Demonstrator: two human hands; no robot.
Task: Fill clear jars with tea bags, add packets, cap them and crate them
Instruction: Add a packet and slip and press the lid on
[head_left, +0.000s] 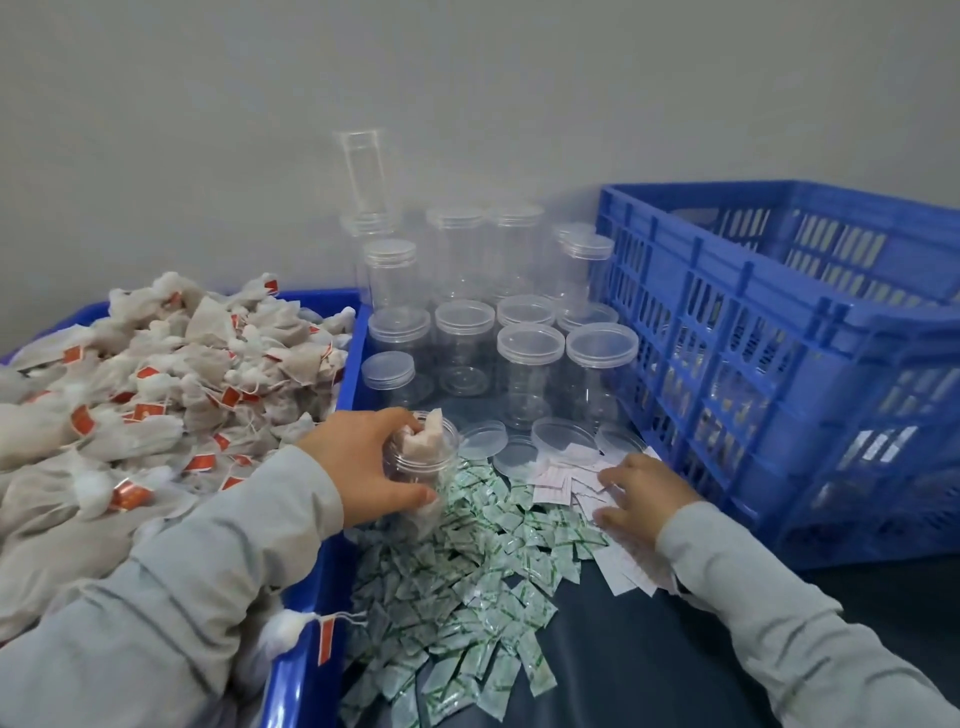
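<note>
Dark tabletop: left hand (375, 464) grips the filled jar (423, 470); right hand (641, 491), fingers seemingly spread, rests on white packets (561, 480) just rightward

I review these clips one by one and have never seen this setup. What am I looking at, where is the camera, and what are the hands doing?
No machine here: a person wears a camera on the head, looking down at both hands. The left hand grips an open clear jar stuffed with tea bags. The right hand rests on white paper slips. Green-and-white packets are strewn in front, loose lids and capped empty jars behind. A blue bin of tea bags sits left, a blue crate right.
</note>
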